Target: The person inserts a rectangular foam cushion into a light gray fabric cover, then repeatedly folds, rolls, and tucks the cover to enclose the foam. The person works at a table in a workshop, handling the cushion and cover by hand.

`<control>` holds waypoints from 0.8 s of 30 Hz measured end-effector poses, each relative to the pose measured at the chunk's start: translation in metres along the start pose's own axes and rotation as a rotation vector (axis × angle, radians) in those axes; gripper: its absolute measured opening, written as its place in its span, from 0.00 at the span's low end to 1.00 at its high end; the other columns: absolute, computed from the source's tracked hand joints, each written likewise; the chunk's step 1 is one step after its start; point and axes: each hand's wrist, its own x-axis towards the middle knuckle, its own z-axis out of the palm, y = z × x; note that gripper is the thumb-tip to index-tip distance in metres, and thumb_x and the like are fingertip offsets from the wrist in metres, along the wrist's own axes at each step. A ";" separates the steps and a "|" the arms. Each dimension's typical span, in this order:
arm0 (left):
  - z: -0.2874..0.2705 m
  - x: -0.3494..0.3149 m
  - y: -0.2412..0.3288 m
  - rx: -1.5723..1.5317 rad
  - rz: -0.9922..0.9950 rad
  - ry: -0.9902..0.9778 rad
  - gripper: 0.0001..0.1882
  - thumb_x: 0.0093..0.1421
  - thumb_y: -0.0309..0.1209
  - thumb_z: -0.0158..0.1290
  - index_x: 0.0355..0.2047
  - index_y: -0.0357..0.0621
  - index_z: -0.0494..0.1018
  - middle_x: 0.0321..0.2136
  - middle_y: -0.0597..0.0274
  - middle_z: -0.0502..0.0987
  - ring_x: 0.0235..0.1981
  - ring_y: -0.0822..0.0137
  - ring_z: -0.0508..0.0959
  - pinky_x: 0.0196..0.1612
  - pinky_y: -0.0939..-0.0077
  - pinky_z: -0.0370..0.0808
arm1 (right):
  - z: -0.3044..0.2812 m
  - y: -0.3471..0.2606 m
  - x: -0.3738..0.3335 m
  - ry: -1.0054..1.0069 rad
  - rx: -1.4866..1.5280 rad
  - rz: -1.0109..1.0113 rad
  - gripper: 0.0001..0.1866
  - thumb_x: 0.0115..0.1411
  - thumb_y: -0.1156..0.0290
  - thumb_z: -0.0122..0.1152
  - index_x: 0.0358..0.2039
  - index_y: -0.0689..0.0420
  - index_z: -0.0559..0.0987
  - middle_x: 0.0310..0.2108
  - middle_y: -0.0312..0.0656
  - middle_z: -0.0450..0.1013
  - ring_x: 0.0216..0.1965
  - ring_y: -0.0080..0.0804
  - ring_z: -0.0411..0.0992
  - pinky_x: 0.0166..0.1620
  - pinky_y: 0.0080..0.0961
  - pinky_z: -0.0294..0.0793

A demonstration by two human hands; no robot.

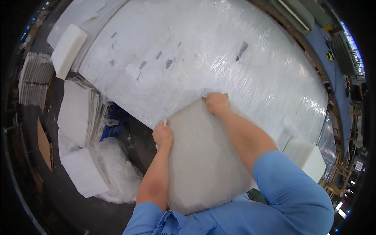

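A grey-beige fabric-covered cushion (207, 156) leans between my chest and the table, its near edge against my blue shirt. My left hand (163, 135) is closed on its far left corner. At the far right corner, my right hand (216, 103) grips the same cushion, with the fabric edge bunched in its fingers. Both sets of fingertips are partly hidden by the hands themselves. Under the cushion's far edge lies a white table surface (196, 51) wrapped in shiny clear film, with several torn dark patches.
A white foam block (305, 158) stands by my right elbow. On the left are stacked white sheets (76, 113), another white block (68, 51), a white slab (84, 172) and crumpled clear plastic (117, 168). A blue surface (325, 58) runs along the far right.
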 end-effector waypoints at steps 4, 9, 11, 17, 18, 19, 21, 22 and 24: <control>0.005 0.013 -0.003 -0.022 0.082 0.053 0.23 0.71 0.47 0.48 0.31 0.39 0.76 0.31 0.41 0.81 0.38 0.39 0.81 0.43 0.45 0.73 | -0.007 -0.004 0.009 0.001 0.037 0.006 0.23 0.72 0.50 0.49 0.39 0.55 0.85 0.43 0.50 0.82 0.48 0.51 0.79 0.50 0.48 0.76; 0.009 0.017 -0.004 -0.006 0.124 0.073 0.22 0.72 0.45 0.48 0.30 0.40 0.76 0.29 0.42 0.80 0.35 0.39 0.80 0.41 0.44 0.72 | -0.010 -0.001 0.011 0.032 0.062 -0.022 0.24 0.71 0.50 0.51 0.38 0.57 0.85 0.40 0.53 0.82 0.46 0.52 0.80 0.48 0.49 0.77; 0.010 0.017 -0.003 0.005 0.155 0.112 0.21 0.72 0.45 0.47 0.31 0.39 0.76 0.29 0.43 0.80 0.35 0.39 0.80 0.41 0.44 0.71 | -0.008 0.001 0.012 0.085 0.037 -0.047 0.24 0.71 0.50 0.50 0.36 0.56 0.85 0.38 0.51 0.82 0.44 0.53 0.80 0.49 0.49 0.76; 0.011 0.016 -0.008 -0.143 0.163 0.147 0.22 0.73 0.45 0.47 0.32 0.38 0.74 0.30 0.41 0.79 0.35 0.37 0.79 0.39 0.47 0.73 | -0.003 0.002 0.011 0.045 0.035 -0.015 0.23 0.71 0.49 0.50 0.35 0.55 0.85 0.38 0.50 0.82 0.44 0.52 0.80 0.48 0.48 0.76; 0.012 0.020 -0.008 -0.111 0.166 0.130 0.22 0.73 0.45 0.47 0.31 0.38 0.75 0.30 0.41 0.79 0.35 0.37 0.79 0.38 0.47 0.72 | -0.005 0.001 0.013 0.015 0.032 0.002 0.23 0.71 0.50 0.50 0.35 0.55 0.85 0.38 0.50 0.82 0.44 0.51 0.80 0.48 0.48 0.76; 0.013 0.023 -0.009 -0.079 0.169 0.115 0.22 0.73 0.45 0.47 0.31 0.38 0.75 0.29 0.41 0.79 0.34 0.37 0.79 0.38 0.47 0.72 | -0.004 -0.004 0.014 -0.009 0.056 0.012 0.23 0.71 0.50 0.50 0.37 0.55 0.85 0.39 0.50 0.82 0.45 0.51 0.80 0.49 0.47 0.76; 0.014 0.021 -0.010 -0.039 0.169 0.115 0.21 0.72 0.45 0.48 0.31 0.39 0.75 0.29 0.42 0.79 0.34 0.38 0.79 0.39 0.47 0.72 | -0.012 -0.005 0.018 -0.012 0.088 0.019 0.23 0.70 0.50 0.51 0.40 0.54 0.87 0.41 0.50 0.83 0.47 0.51 0.80 0.51 0.46 0.77; 0.014 0.012 -0.011 -0.017 0.158 0.116 0.20 0.71 0.44 0.49 0.31 0.40 0.75 0.28 0.43 0.79 0.35 0.39 0.79 0.40 0.47 0.71 | -0.014 -0.007 0.013 -0.034 0.067 0.010 0.22 0.70 0.51 0.52 0.41 0.54 0.86 0.42 0.50 0.82 0.48 0.50 0.80 0.52 0.46 0.76; 0.005 0.018 -0.007 -0.013 0.129 0.081 0.19 0.70 0.44 0.50 0.33 0.40 0.76 0.30 0.45 0.80 0.38 0.41 0.79 0.43 0.47 0.70 | -0.013 -0.008 0.012 -0.026 0.019 -0.018 0.19 0.69 0.52 0.54 0.42 0.52 0.86 0.44 0.50 0.82 0.50 0.49 0.79 0.54 0.44 0.76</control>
